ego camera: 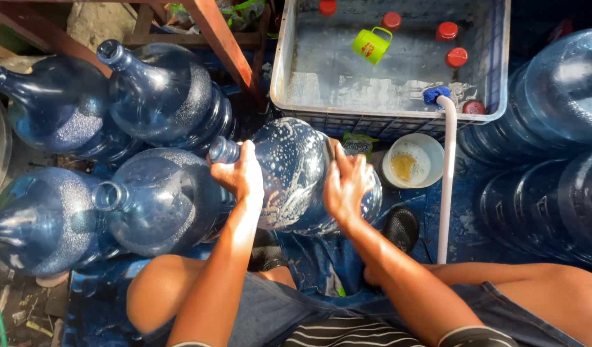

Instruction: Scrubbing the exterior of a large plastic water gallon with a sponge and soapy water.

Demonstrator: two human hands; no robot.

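**Soapy water jug held on its side between both hands**

The left hand (pixel 241 175) wraps its grip around the shoulder of a blue water jug (pixel 295 170), just behind the neck. The right hand (pixel 345 186) lies flat and open on the jug's suds-covered side. The jug lies tilted, neck pointing left, over the person's knees, in front of a grey tub (pixel 289 96). Four more blue jugs (pixel 161 199) lie just beside it on the left. A white hose (pixel 446 180) runs into the tub near a white bowl (pixel 413 162).

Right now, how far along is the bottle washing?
Done: cannot tell; four blue jugs lie at left, foam-free. In hand: a soapy jug, left hand at its neck, right hand on its body. Left: its foam is unrinsed; more jugs wait at right.
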